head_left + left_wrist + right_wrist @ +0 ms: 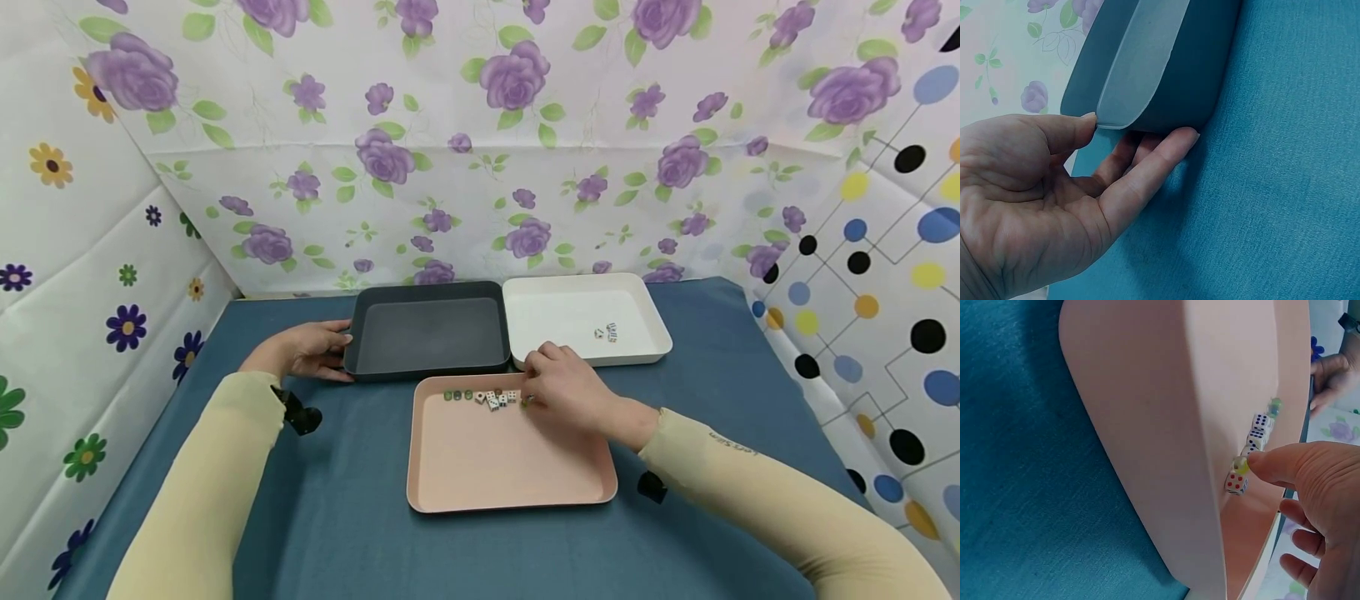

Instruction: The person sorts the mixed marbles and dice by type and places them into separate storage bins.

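Note:
My left hand (311,350) holds the left end of the dark grey tray (431,367), thumb on the rim and fingers against the outer wall. My right hand (566,390) reaches over the far edge of the pink tray (510,467). In the right wrist view its thumb tip is right at a yellow-green bead (1240,465), beside a white die with red dots (1235,483). The index finger is hidden, so I cannot tell whether the bead is pinched. More white dice (492,402) and several green beads (457,396) line the pink tray's far side.
A white tray (570,300) stands behind the pink one, against the dark tray's right side, with a few small pale pieces (611,332) in it. All three trays are on a blue cloth (352,500). Flowered sheets (450,208) rise at the back.

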A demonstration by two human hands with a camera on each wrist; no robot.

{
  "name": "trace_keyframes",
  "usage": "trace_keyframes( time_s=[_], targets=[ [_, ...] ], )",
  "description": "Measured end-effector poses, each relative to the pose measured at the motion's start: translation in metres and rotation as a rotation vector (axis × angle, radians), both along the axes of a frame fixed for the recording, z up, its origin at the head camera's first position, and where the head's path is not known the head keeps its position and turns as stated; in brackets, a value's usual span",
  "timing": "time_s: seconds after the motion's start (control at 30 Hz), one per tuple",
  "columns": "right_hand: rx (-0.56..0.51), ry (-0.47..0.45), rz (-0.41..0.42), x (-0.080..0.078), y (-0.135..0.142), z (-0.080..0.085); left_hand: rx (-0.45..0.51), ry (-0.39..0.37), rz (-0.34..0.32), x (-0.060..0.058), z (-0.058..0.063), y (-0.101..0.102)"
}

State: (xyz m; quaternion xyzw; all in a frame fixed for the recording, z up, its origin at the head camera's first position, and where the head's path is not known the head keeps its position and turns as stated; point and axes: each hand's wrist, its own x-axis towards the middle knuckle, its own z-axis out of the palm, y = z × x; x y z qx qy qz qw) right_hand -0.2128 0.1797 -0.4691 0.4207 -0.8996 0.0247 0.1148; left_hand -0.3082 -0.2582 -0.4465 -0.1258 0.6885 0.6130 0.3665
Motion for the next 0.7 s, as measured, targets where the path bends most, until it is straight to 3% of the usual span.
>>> trace_keyframes(
  time_s=[0.7],
  targets=[
    [-0.019,0.041,0.004,0.0058,-0.0026,-0.0072,0.001,0.010,0.000,0.0008,0.0006,0.0001]
  ],
)
